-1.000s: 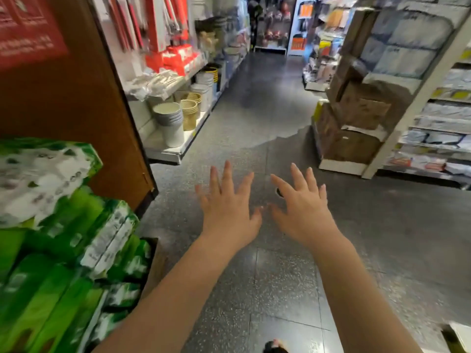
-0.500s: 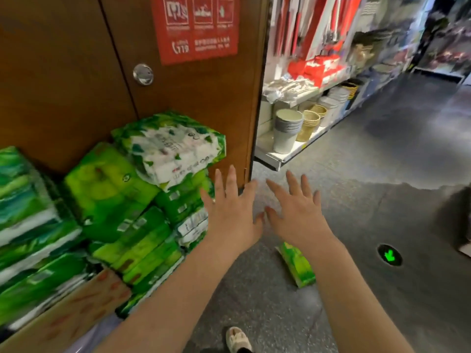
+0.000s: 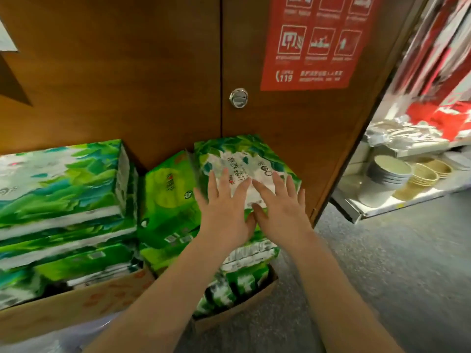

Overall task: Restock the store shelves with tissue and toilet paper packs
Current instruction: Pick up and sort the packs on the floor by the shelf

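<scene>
A green and white tissue pack [image 3: 237,154] lies on top of a stack of green packs in a cardboard box [image 3: 237,309] against a brown wooden door. My left hand [image 3: 224,212] and my right hand [image 3: 277,207] are side by side over this top pack, fingers straight and spread, thumbs nearly meeting. Whether the palms press on it I cannot tell. A bright green pack [image 3: 168,197] stands just left of it. A taller stack of green and white packs [image 3: 61,189] fills a second cardboard box [image 3: 76,304] at the left.
The wooden door [image 3: 158,72] carries a round metal lock [image 3: 238,98] and a red fire-safety sign [image 3: 318,42]. To the right, a low white shelf [image 3: 382,210] holds stacked paper cups [image 3: 387,182] and red goods. Grey speckled floor [image 3: 395,276] spreads at the lower right.
My view has swung left from the aisle to the stacked packs by the door. Both open hands have moved from above the floor onto the top green and white pack.
</scene>
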